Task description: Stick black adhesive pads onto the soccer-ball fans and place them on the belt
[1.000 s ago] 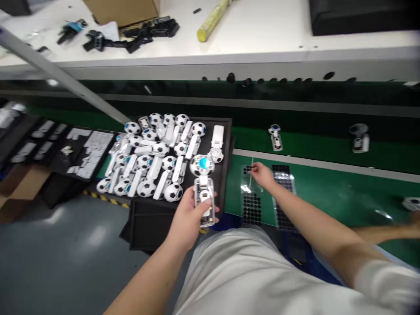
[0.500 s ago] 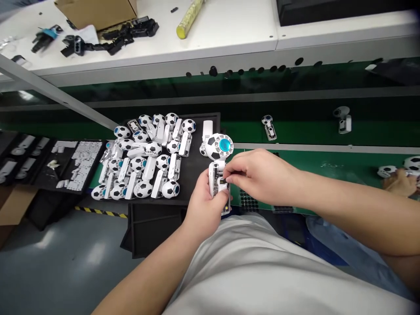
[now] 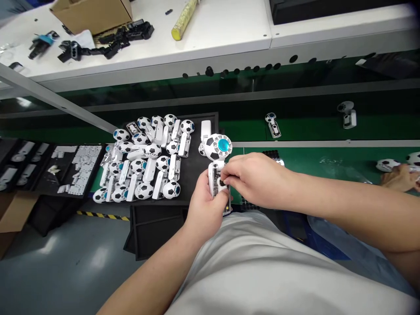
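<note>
My left hand (image 3: 210, 203) is closed around the open handle of a soccer-ball-patterned handheld fan (image 3: 218, 147), thumb across its front. The round head, with a blue disc in its middle, points away from me. Inside the handle, dark inner parts and a white round piece show. My right hand (image 3: 254, 178) pinches with thumb and fingertips over that white piece; a small dark bit shows at the fingertips, too covered to make out. Just beyond the head lies another fan with a white handle (image 3: 206, 129) on the black tray's right edge.
To the left, a black tray (image 3: 193, 175) bears rows of similar fans. Black round pads (image 3: 250, 205) lie partly under my right arm. On the green belt lies an open-handled fan (image 3: 273, 125). Another person's hand (image 3: 398, 178) works at far right. A white shelf (image 3: 226, 26) runs above.
My right fingertips have shifted slightly down and left on the open handle, and more of the white round piece shows. The left hand keeps its hold. The view has shifted a little.
</note>
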Motion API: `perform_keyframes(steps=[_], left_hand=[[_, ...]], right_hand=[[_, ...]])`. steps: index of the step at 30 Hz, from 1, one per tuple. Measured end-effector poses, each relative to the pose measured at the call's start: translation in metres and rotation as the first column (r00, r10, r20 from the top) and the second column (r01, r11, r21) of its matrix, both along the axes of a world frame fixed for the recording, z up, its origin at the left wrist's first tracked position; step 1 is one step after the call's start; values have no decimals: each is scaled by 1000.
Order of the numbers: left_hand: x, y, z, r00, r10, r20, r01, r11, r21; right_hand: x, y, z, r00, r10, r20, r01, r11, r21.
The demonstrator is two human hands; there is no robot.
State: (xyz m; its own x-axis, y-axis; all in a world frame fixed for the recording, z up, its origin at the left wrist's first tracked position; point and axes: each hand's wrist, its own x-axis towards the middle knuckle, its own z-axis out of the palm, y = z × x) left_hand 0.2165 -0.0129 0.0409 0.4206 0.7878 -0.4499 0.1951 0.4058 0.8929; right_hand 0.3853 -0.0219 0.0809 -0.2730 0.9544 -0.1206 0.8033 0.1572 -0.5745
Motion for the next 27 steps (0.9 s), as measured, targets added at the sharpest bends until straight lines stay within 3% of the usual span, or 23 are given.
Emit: perform_keyframes(steps=[11, 14, 17, 20, 23, 25, 27], left_hand=[[3, -8, -5, 993, 5, -120, 9, 993, 115], [0, -8, -10, 991, -2, -136, 20, 991, 129], [0, -7, -15, 991, 25, -134, -7, 991, 132], [5, -5, -22, 998, 45, -49, -42, 998, 49], [14, 3, -31, 998, -18, -57, 18, 1000, 8], [20, 18, -38, 969, -140, -203, 155, 986, 57], [25, 45, -46, 877, -159, -454, 284, 932, 223]], right_hand=[[-16, -14, -19, 994, -65, 90, 60, 997, 57], [-19, -12, -21, 988, -137, 76, 137, 991, 1], [-18, -10, -28, 952, -303, -42, 299, 951, -83], [-15, -13, -47, 766, -552, -330, 475, 831, -288], [-9, -12, -80, 512, -622, -592, 383, 782, -491], [1, -2, -111, 440, -662, -606, 358, 749, -558], [22, 18, -147, 424, -756, -499, 459, 654, -601]])
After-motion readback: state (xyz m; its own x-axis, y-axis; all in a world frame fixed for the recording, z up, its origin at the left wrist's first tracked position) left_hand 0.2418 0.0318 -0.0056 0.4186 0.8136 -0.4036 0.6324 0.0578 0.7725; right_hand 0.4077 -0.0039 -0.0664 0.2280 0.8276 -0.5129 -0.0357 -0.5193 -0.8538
